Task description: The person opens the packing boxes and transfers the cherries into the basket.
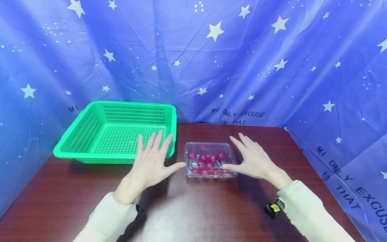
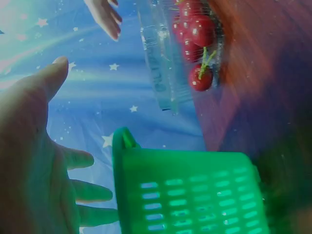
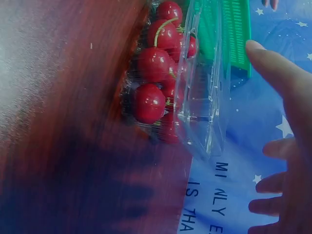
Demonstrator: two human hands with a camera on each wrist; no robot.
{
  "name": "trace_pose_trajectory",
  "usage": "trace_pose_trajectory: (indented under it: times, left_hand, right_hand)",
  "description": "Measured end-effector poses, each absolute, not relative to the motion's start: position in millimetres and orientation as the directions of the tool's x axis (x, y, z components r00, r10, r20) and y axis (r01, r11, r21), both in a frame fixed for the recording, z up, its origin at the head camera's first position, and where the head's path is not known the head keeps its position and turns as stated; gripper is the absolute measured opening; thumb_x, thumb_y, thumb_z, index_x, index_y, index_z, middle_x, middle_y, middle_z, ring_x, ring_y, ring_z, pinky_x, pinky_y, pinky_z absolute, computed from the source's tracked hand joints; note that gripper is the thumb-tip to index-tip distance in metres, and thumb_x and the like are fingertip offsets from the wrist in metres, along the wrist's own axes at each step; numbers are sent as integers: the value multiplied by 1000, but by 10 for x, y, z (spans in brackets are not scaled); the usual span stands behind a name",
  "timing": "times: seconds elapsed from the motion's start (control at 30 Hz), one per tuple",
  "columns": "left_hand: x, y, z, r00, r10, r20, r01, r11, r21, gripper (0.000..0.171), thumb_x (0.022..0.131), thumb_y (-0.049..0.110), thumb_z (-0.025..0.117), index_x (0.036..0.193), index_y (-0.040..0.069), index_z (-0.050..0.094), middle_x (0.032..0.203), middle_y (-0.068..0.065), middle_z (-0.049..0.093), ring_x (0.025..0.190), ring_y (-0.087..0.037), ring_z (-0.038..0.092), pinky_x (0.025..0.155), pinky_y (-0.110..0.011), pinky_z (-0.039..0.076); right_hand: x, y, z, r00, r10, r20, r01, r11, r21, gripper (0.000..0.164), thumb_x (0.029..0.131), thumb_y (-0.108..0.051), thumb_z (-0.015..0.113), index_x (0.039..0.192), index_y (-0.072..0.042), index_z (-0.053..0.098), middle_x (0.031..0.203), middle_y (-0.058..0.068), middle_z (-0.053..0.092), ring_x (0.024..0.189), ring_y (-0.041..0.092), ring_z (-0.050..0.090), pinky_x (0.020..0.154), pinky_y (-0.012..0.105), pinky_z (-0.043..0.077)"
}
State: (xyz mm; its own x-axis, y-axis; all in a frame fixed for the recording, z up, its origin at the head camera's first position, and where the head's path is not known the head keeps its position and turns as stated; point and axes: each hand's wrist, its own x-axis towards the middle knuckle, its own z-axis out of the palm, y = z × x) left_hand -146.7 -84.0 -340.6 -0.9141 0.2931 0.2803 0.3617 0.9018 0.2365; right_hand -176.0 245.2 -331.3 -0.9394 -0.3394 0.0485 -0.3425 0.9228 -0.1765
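A clear plastic clamshell box (image 1: 211, 144) with its lid down stands on the table, holding several red cherries (image 3: 153, 64) with green stems. My left hand (image 1: 152, 161) is spread above the table between the box and the green basket (image 1: 115, 155), its thumb tip near the box's left side. Fingers spread too, my right hand (image 1: 255, 159) is at the box's right side, where its thumb overlaps the box in the head view. Neither hand holds anything. In the left wrist view the basket's slotted side (image 2: 195, 195) is beside the left fingertips.
The dark reddish wooden table (image 1: 187, 208) has its back edge close to a blue curtain (image 1: 193, 60) with white stars and printed words. The basket sits at the back left, its slotted floor showing. A black band (image 1: 273, 208) is at the right wrist.
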Motion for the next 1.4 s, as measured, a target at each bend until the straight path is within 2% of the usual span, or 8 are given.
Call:
trace_pose_trajectory:
  times: [0.2, 0.53, 0.73, 0.9, 1.17, 1.27, 1.4]
  left_hand:
    - [-1493, -749, -3330, -903, 343, 260, 398, 894, 205, 94, 82, 74, 44, 153, 13, 28, 158, -22, 29, 143, -42, 23, 114, -70, 0]
    - [-1442, -439, -3428, -799, 506, 325, 546, 837, 36, 87, 85, 72, 41, 146, 10, 42, 152, -22, 40, 140, -37, 33, 115, -66, 11]
    - [-1401, -238, -3564, -764, 546, 343, 587, 809, 21, 81, 88, 69, 40, 142, 9, 47, 149, -20, 45, 138, -36, 37, 115, -64, 18]
    - [-1373, -106, -3665, -788, 518, 331, 568, 820, 69, 79, 89, 66, 41, 143, 8, 46, 147, -21, 47, 137, -38, 38, 115, -62, 21]
    - [-1321, 49, -3835, -865, 413, 286, 469, 868, 164, 74, 91, 61, 43, 142, 7, 44, 148, -23, 45, 135, -39, 40, 108, -59, 37]
    - [-1310, 87, -3912, -865, 399, 305, 461, 872, 166, 72, 92, 58, 45, 141, 6, 44, 148, -25, 43, 136, -41, 37, 107, -59, 38]
    - [-1302, 124, -4022, -845, 408, 346, 458, 886, 74, 69, 93, 55, 46, 141, 5, 45, 149, -27, 40, 138, -42, 34, 106, -58, 39]
  right_hand:
    - [-1898, 2376, -3297, -926, -367, 86, -377, 913, -154, 105, 71, -76, 59, 149, -10, 35, 157, 26, 28, 142, 42, 24, 110, 65, 26]
    - [-2054, 2279, -3336, -897, -428, 114, -441, 885, -150, 91, 77, -62, 65, 147, -8, 40, 153, 26, 36, 136, 45, 34, 104, 68, 34]
    - [-2099, 2249, -3424, -857, -497, 137, -515, 836, -190, 80, 83, -56, 62, 145, -7, 43, 152, 25, 39, 136, 43, 37, 105, 66, 35]
    - [-2125, 2211, -3504, -820, -557, 133, -572, 792, -213, 73, 88, -51, 60, 145, -9, 43, 151, 23, 40, 138, 38, 35, 107, 64, 32]
    - [-2163, 2161, -3647, -806, -578, 127, -592, 787, -173, 74, 87, -55, 59, 145, -11, 44, 149, 22, 44, 136, 36, 39, 106, 63, 36]
    - [-2163, 2161, -3687, -801, -585, 130, -599, 783, -168, 75, 86, -56, 59, 145, -10, 44, 148, 22, 46, 135, 37, 41, 105, 63, 37]
    - [-2159, 2165, -3726, -799, -582, 149, -601, 780, -175, 77, 86, -55, 60, 145, -10, 43, 146, 22, 47, 133, 38, 42, 104, 63, 37]
